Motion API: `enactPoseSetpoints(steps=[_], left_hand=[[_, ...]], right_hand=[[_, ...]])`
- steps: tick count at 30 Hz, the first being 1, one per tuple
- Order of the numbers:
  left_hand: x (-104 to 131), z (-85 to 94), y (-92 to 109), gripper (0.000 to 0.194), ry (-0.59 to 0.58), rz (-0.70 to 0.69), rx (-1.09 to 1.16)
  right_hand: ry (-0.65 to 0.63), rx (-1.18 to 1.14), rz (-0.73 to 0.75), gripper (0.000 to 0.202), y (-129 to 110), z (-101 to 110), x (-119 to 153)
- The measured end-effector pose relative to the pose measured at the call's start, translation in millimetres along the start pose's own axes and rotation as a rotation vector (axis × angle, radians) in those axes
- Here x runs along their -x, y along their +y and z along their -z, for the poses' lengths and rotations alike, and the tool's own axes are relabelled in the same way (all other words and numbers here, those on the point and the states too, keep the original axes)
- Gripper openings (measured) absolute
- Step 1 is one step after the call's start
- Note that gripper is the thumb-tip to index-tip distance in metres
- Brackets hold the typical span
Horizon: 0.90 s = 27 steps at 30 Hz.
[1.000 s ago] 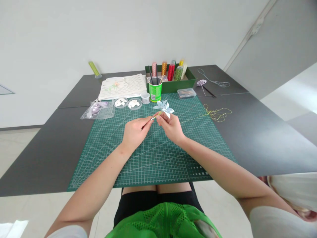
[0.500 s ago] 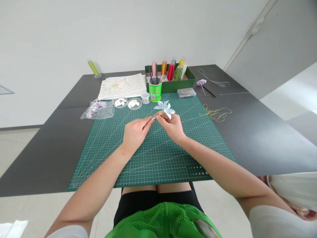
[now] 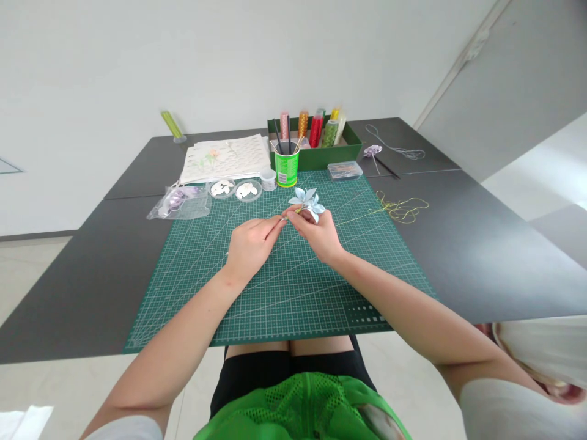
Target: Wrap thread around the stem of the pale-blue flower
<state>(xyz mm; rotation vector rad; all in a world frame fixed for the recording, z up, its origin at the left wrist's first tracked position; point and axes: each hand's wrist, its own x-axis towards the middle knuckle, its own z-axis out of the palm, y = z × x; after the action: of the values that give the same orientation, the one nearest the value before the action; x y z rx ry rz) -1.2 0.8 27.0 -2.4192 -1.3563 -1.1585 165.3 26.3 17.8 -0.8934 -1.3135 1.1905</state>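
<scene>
Pale blue flowers [image 3: 308, 200] stand out above my right hand [image 3: 317, 235], whose thumb and fingers pinch their thin green stem. My left hand [image 3: 252, 241] is closed on the stem's lower end, its fingertips meeting those of the right. Both hands are over the middle of the green cutting mat [image 3: 293, 287]. A fine yellow-green thread [image 3: 401, 208] lies loosely tangled to the right, with a strand running toward my right hand. My fingers partly hide the stem.
Behind my hands are a green can of tools [image 3: 287, 168], a green box [image 3: 321, 160] of thread spools, two dishes of white pieces [image 3: 248, 190] and a clear case [image 3: 345, 170]. Printed sheets [image 3: 229, 162] and a plastic bag [image 3: 181, 203] lie left. A person's sleeve [image 3: 541, 348] shows lower right.
The flowers have tilted slightly toward the right and lower. My right fingertips have shifted a little left along the stem. My left hand has barely moved.
</scene>
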Motion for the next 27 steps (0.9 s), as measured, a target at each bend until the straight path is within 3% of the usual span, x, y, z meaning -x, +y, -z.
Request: enactPoseSetpoints(steps=[7,14,20,27], left_hand=[[0.9,0.6,0.6,0.029,-0.018,0.051,0.057],[1.4,0.7,2.9,0.031,-0.033,0.023,0.042],[1.1,2.0,6.1,0.022,0.006,0.180,0.140],[-0.8,6.2,4.6,0.024,-0.002,0.161,0.123]], right_hand=[[-0.081,-0.002,0.027,0.024,-1.4,4.1,-3.0],[-0.039,0.053,0.019,0.029,2.0,4.2,-2.8],[-0.108,-0.100,-0.011,0.032,-2.2,6.5,-2.7],[-0.082,-0.006,0.083,0.036,-0.3,8.0,-3.5]])
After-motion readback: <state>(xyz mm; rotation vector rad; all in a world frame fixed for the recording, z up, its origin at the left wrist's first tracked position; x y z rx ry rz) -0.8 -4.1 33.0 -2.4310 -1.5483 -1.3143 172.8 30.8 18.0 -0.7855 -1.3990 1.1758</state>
